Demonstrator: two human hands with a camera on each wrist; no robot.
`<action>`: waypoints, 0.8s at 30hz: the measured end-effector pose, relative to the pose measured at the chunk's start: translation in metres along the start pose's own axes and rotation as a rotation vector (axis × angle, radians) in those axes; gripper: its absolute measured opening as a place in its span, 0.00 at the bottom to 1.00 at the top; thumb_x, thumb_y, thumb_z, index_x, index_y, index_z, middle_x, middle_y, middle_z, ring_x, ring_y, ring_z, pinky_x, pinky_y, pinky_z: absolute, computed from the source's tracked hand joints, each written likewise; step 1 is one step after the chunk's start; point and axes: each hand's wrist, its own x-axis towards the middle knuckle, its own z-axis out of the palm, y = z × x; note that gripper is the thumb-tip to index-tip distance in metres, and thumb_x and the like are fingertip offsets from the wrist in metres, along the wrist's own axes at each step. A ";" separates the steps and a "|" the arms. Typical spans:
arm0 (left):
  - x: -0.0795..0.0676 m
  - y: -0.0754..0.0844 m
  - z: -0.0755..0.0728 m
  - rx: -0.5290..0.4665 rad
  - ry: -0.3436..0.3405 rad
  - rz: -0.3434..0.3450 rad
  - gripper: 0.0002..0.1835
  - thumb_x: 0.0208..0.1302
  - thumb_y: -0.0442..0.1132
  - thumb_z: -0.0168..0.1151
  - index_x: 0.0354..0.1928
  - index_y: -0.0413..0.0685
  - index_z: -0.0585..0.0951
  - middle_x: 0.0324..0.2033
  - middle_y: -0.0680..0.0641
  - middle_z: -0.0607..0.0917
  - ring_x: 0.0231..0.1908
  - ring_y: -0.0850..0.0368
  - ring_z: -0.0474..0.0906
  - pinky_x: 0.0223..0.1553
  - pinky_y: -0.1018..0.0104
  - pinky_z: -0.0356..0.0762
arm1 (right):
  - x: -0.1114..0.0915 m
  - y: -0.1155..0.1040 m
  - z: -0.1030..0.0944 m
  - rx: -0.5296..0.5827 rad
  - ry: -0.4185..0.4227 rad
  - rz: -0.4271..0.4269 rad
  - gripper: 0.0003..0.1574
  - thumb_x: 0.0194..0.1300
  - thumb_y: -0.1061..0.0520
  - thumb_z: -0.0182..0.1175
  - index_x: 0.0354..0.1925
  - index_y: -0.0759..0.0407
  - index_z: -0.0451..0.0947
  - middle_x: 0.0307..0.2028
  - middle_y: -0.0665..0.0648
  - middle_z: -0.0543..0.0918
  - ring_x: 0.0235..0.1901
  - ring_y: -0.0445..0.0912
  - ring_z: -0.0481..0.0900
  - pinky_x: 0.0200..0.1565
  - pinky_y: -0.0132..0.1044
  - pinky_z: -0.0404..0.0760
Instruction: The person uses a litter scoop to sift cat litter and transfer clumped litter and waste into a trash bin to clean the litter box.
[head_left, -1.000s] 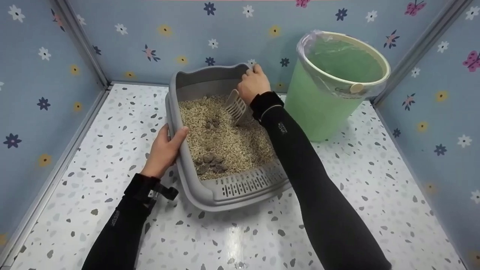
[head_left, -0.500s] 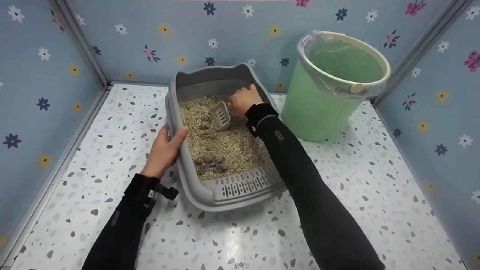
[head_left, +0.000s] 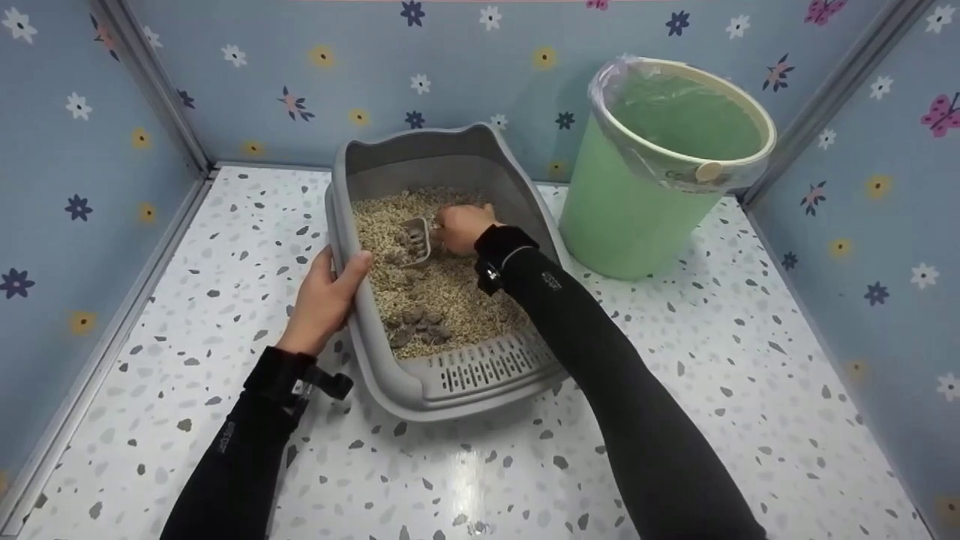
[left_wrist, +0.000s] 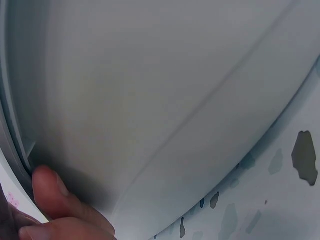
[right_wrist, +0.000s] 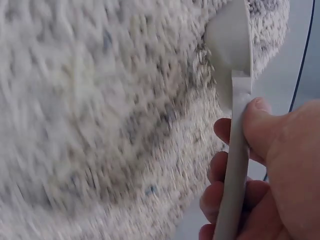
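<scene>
A grey litter box point(head_left: 480, 409) full of tan pellet litter point(head_left: 450, 300) stands on the speckled surface. My left hand point(head_left: 319, 304) grips its left rim, thumb over the top; in the left wrist view the fingers point(left_wrist: 75, 210) press under the rim against the outer wall. My right hand point(head_left: 463, 229) holds the handle of a slotted litter scoop point(right_wrist: 235, 160), fingers wrapped round it. The scoop's head is down in the litter toward the back left, with dark clumps point(head_left: 411, 241) in it. Another group of dark clumps point(head_left: 420, 328) lies near the front of the box.
A green bin point(head_left: 637, 202) with a clear liner over its rim stands behind and right of the box. Flower-patterned panels point(head_left: 465, 67) enclose the back and both sides. Speckled tabletop point(head_left: 712, 360) shows around the box.
My right hand has moved from the back right rim down and left into the box. The scoop has gone into the litter and now carries clumps. My left hand keeps its grip.
</scene>
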 end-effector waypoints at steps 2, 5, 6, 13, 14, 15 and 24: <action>0.000 0.001 0.000 -0.002 -0.001 0.001 0.46 0.76 0.73 0.64 0.79 0.48 0.67 0.28 0.49 0.73 0.16 0.64 0.64 0.15 0.68 0.67 | -0.004 -0.004 0.004 0.020 0.005 -0.015 0.23 0.91 0.40 0.51 0.57 0.53 0.84 0.57 0.57 0.88 0.66 0.57 0.82 0.81 0.71 0.52; 0.001 0.001 0.000 -0.007 -0.005 0.006 0.47 0.76 0.73 0.64 0.80 0.48 0.66 0.29 0.49 0.74 0.16 0.64 0.65 0.16 0.68 0.67 | -0.008 -0.008 0.007 0.032 0.020 -0.033 0.24 0.91 0.40 0.52 0.52 0.56 0.84 0.53 0.60 0.89 0.61 0.58 0.84 0.79 0.70 0.59; 0.001 0.001 0.000 -0.011 -0.007 0.008 0.47 0.76 0.72 0.64 0.80 0.48 0.66 0.29 0.49 0.74 0.17 0.64 0.65 0.16 0.68 0.68 | -0.008 -0.009 0.008 0.029 0.028 -0.037 0.24 0.91 0.40 0.52 0.51 0.56 0.83 0.53 0.60 0.89 0.60 0.59 0.84 0.77 0.69 0.62; 0.001 0.002 0.000 -0.030 -0.026 0.020 0.44 0.78 0.70 0.63 0.80 0.48 0.65 0.27 0.51 0.71 0.15 0.63 0.63 0.15 0.67 0.65 | -0.010 -0.006 0.006 0.054 0.035 -0.052 0.24 0.90 0.41 0.54 0.37 0.53 0.74 0.36 0.55 0.79 0.41 0.53 0.77 0.60 0.52 0.72; 0.002 0.002 0.000 -0.035 -0.028 0.023 0.43 0.79 0.69 0.63 0.79 0.47 0.66 0.26 0.51 0.70 0.15 0.63 0.62 0.15 0.67 0.65 | -0.010 -0.005 0.006 0.060 0.030 -0.057 0.24 0.90 0.40 0.55 0.36 0.52 0.72 0.34 0.54 0.76 0.39 0.52 0.75 0.56 0.49 0.71; 0.002 0.002 0.000 -0.036 -0.027 0.026 0.42 0.79 0.68 0.63 0.78 0.47 0.66 0.26 0.51 0.70 0.15 0.63 0.62 0.15 0.67 0.65 | -0.010 -0.004 0.005 0.064 0.027 -0.061 0.24 0.90 0.40 0.55 0.35 0.52 0.71 0.32 0.53 0.74 0.37 0.51 0.73 0.52 0.47 0.70; 0.004 -0.001 0.000 -0.039 -0.015 0.021 0.41 0.79 0.69 0.64 0.76 0.47 0.68 0.23 0.53 0.70 0.13 0.63 0.62 0.14 0.67 0.64 | -0.006 0.000 0.007 0.141 0.016 -0.139 0.27 0.90 0.44 0.56 0.31 0.52 0.64 0.29 0.51 0.65 0.32 0.47 0.66 0.39 0.37 0.63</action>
